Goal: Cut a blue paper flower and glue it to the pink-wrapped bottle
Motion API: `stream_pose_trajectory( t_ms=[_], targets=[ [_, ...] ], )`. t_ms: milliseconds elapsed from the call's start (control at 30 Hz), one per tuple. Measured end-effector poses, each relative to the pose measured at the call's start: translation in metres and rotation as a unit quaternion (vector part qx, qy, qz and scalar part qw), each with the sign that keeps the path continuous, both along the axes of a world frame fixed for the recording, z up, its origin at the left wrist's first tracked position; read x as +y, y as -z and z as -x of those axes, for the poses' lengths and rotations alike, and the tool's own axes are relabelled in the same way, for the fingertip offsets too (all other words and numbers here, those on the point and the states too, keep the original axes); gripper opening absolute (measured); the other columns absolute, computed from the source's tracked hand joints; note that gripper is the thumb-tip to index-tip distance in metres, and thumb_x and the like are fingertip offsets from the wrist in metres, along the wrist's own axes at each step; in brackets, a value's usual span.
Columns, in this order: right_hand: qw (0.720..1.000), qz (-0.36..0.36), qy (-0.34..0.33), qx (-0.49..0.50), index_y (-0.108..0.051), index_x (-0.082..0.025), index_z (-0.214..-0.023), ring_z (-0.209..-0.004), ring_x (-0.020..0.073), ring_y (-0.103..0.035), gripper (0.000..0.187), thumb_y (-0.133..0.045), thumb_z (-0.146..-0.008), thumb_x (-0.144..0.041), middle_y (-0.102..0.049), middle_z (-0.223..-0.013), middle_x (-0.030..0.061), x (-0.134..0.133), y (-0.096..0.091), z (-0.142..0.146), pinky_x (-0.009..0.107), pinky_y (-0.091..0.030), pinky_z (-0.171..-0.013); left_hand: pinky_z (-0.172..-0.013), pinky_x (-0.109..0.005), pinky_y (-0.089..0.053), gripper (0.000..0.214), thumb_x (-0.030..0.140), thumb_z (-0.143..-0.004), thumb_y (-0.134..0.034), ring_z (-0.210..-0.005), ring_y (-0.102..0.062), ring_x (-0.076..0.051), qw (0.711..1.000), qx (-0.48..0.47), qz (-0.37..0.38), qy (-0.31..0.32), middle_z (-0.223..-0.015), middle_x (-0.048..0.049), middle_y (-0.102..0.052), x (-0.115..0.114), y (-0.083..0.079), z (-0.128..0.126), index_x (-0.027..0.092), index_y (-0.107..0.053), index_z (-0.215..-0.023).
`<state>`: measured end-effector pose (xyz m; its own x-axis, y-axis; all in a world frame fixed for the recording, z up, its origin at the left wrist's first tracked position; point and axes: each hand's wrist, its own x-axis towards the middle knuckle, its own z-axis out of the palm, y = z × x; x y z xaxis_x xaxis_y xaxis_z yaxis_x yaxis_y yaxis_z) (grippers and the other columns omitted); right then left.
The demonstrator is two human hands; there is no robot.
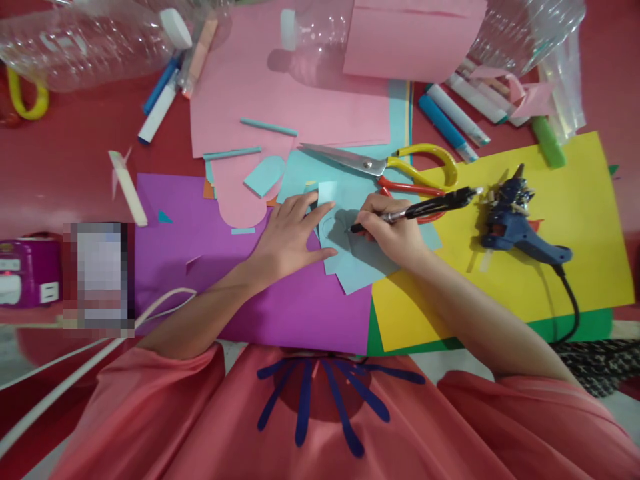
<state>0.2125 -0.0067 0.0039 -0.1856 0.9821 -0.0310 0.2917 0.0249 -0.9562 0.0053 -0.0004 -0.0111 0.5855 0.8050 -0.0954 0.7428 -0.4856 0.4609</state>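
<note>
My right hand [389,233] is closed round a black pen [420,208], whose tip rests on a light blue paper sheet [356,267] where a curved line is drawn. My left hand [290,235] lies flat with fingers spread, pressing the left edge of that blue sheet and a small blue strip [327,193] down on the purple paper [200,253]. Both forearms come up from my pink clothing at the bottom.
Scissors [385,167] with yellow and red handles lie just behind my hands. A blue glue gun [515,223] sits on yellow paper [575,200] to the right. Pink paper [300,100], markers [453,120] and clear plastic bottles [90,43] fill the back. A purple device [27,270] is at left.
</note>
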Motion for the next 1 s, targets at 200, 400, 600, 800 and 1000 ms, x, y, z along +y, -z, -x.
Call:
stream_pose_trajectory(
  t_ms=[200, 400, 600, 800, 1000],
  targets=[
    [0.998, 0.008, -0.069, 0.009, -0.049, -0.021, -0.061, -0.049, 0.0092, -0.040, 0.025, -0.057, -0.083, -0.030, -0.049, -0.052, -0.0043, -0.0046, 0.0020, 0.0030, 0.027, -0.029, -0.050, -0.106, -0.048, -0.039, 0.071, 0.051, -0.077, -0.075, -0.127, -0.046, -0.033, 1.000, -0.004, -0.006, -0.009, -0.140, -0.0115, -0.050, -0.0009, -0.0007, -0.0016, 0.027, -0.051, -0.139],
    [0.995, 0.017, -0.101, -0.018, -0.051, -0.020, -0.064, -0.051, 0.0086, -0.039, 0.026, -0.059, -0.085, -0.033, -0.050, -0.055, -0.0038, -0.0055, 0.0034, 0.0039, 0.027, -0.028, -0.051, -0.106, -0.049, -0.039, 0.069, 0.048, -0.077, -0.075, -0.128, -0.046, -0.032, 1.000, -0.002, 0.001, -0.017, -0.141, -0.0106, -0.051, -0.0019, -0.0030, -0.0016, 0.029, -0.052, -0.139],
    [0.998, 0.001, -0.067, -0.005, -0.043, -0.022, -0.059, -0.051, 0.0103, -0.040, 0.031, -0.056, -0.086, -0.033, -0.046, -0.052, -0.0034, -0.0057, 0.0025, 0.0024, 0.028, -0.031, -0.050, -0.106, -0.050, -0.039, 0.071, 0.050, -0.077, -0.075, -0.128, -0.046, -0.034, 1.000, 0.006, 0.011, -0.013, -0.140, -0.0121, -0.051, -0.0013, -0.0053, -0.0019, 0.028, -0.050, -0.140],
    [0.997, -0.005, -0.074, -0.024, -0.045, -0.022, -0.059, -0.049, 0.0091, -0.037, 0.026, -0.055, -0.082, -0.029, -0.045, -0.051, -0.0041, -0.0060, 0.0029, 0.0036, 0.027, -0.028, -0.049, -0.106, -0.048, -0.038, 0.070, 0.046, -0.078, -0.075, -0.128, -0.046, -0.033, 1.000, 0.011, 0.008, -0.011, -0.141, -0.0126, -0.050, -0.0012, -0.0054, -0.0018, 0.026, -0.050, -0.140],
    [1.000, -0.016, -0.018, -0.012, -0.042, -0.023, -0.057, -0.048, 0.0091, -0.036, 0.026, -0.052, -0.081, -0.025, -0.043, -0.050, -0.0044, -0.0061, 0.0002, 0.0009, 0.027, -0.029, -0.049, -0.105, -0.050, -0.038, 0.072, 0.054, -0.077, -0.073, -0.126, -0.046, -0.033, 1.000, 0.003, -0.001, -0.007, -0.140, -0.0126, -0.051, -0.0007, -0.0028, -0.0014, 0.027, -0.051, -0.139]
  ],
)
